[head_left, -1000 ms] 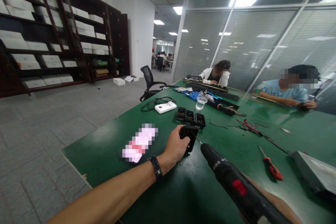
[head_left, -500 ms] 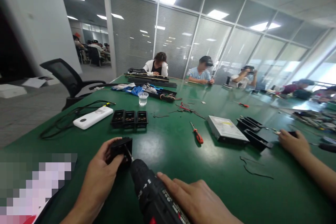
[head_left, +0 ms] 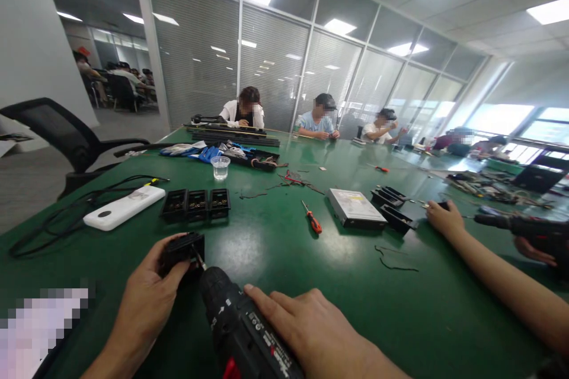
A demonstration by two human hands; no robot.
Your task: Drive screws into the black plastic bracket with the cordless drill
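Near the front of the green table, my left hand [head_left: 153, 284] is closed around a small black plastic housing [head_left: 184, 249], thumb on its near side. My right hand [head_left: 311, 323] grips a black cordless drill [head_left: 244, 320], its index finger stretched along the body; the handle is out of view. The bit of the drill points up and left and reaches into the housing. Just what it touches inside is too small to tell. Beyond my left hand stand three similar black housings [head_left: 195, 206] in a row, with brassy bits inside.
A white power bank [head_left: 124, 207] and cables lie left, a plastic cup [head_left: 220, 167] behind. An orange screwdriver [head_left: 312, 218], a silver disc drive [head_left: 355, 208] and black trays [head_left: 395, 218] sit right. A co-worker's hand [head_left: 444, 216] holds a small part there, facing another drill [head_left: 520, 225].
The view has turned to the right, so everything sits further left in the picture. Both hands keep their hold, with the drill bit still at the housing. The co-worker's drill shows more fully.
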